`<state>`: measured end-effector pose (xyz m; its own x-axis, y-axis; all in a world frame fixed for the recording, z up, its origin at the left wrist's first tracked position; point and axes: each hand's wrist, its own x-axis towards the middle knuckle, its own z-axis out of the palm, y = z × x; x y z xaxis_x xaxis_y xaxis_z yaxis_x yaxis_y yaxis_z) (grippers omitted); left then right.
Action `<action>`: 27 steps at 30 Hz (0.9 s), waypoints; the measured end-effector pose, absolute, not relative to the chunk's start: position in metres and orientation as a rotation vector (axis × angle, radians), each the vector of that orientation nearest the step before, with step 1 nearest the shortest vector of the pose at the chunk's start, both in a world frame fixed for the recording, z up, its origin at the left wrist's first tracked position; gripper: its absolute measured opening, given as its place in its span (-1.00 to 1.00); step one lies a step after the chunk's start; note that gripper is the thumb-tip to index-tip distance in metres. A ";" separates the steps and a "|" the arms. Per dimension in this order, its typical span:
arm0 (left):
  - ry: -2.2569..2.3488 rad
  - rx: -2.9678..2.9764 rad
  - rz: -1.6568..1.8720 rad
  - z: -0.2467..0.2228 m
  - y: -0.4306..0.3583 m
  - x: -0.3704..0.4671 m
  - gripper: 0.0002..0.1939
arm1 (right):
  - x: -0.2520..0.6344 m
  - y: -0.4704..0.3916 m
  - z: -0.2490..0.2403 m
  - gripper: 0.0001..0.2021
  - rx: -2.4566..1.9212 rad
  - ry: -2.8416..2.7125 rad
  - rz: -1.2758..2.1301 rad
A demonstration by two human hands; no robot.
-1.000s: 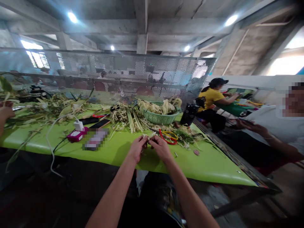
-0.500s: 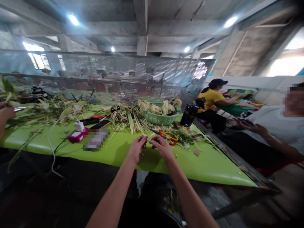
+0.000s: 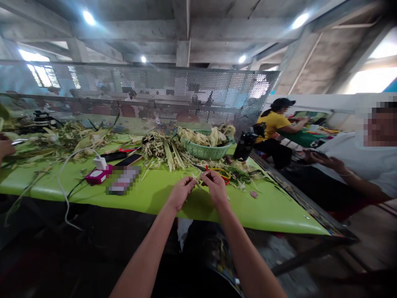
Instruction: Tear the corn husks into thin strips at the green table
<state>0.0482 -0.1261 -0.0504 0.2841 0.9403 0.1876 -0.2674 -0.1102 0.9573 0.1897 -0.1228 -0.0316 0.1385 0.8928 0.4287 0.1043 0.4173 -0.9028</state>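
Over the green table [image 3: 266, 213], my left hand [image 3: 182, 193] and my right hand [image 3: 216, 188] are close together, fingers pinched. Between the fingertips shows a thin, pale plant strip [image 3: 197, 178], which both hands hold; its exact kind is too small to tell. Just beyond my right hand lie scissors with red and yellow handles [image 3: 221, 175], partly hidden by it. Farther back is a heap of dry, pale plant strips [image 3: 159, 151], with longer flat leaves [image 3: 169, 155] on it. Behind my hands stands a green plastic basket [image 3: 206, 151] filled with crumpled pale husks [image 3: 198, 138].
At left are a magenta power socket [image 3: 98, 176] with a white charger and cable, phones [image 3: 128, 160] and leaf piles [image 3: 83, 138]. A black bottle [image 3: 245, 145] stands right of the basket. Two people sit at right; another person's hand [image 3: 6, 147] is at far left. A perforated metal screen [image 3: 149, 91] rises behind.
The view has shifted slightly. My right hand has turned, its fingers curled more upright, and more of the pale strip shows between my fingertips. Both hands stay close together.
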 end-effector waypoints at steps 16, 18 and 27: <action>0.813 1.719 1.041 -0.047 -0.131 0.053 -0.73 | 0.192 -0.121 -0.035 -0.76 -0.958 -1.290 0.865; 0.796 1.682 1.038 -0.046 -0.132 0.053 -0.73 | 0.192 -0.121 -0.034 -0.75 -0.961 -1.289 0.828; 0.691 1.101 1.146 -0.048 -0.124 0.049 -0.65 | 0.190 -0.122 -0.031 -0.74 -0.908 -1.284 0.892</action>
<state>0.0490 -0.1238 -0.0483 0.3076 0.9468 0.0942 -0.3581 0.0235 0.9334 0.1897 -0.1218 -0.0311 0.0764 0.9201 0.3842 -0.0392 0.3878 -0.9209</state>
